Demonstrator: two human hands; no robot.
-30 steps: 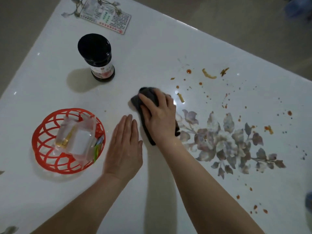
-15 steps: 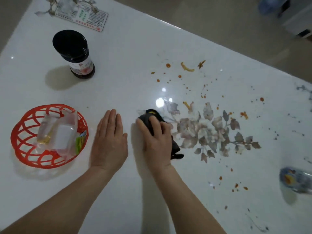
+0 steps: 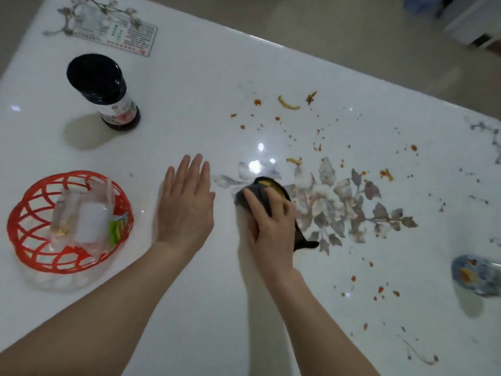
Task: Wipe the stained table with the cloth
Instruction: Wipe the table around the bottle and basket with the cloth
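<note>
The right hand [image 3: 273, 226] presses its curled fingers down on a crumpled dark grey cloth [image 3: 267, 192] carrying yellow smears, at the left edge of the grey flower print on the glossy white table [image 3: 189, 308], while the left hand [image 3: 185, 206] lies flat, fingers spread, holding nothing. Left sits a red plastic lattice basket [image 3: 27, 234] of clear packets. Beyond lie orange sauce spots [image 3: 257, 102], a black-lidded jar [image 3: 104, 90] and a printed card [image 3: 127, 38], both with writing too blurred to read.

Home dining spot; glossy floral-print table [image 3: 206, 85]; sauce jar [image 3: 104, 90]; red snack basket [image 3: 29, 240]; tiled floor [image 3: 339, 25]
</note>
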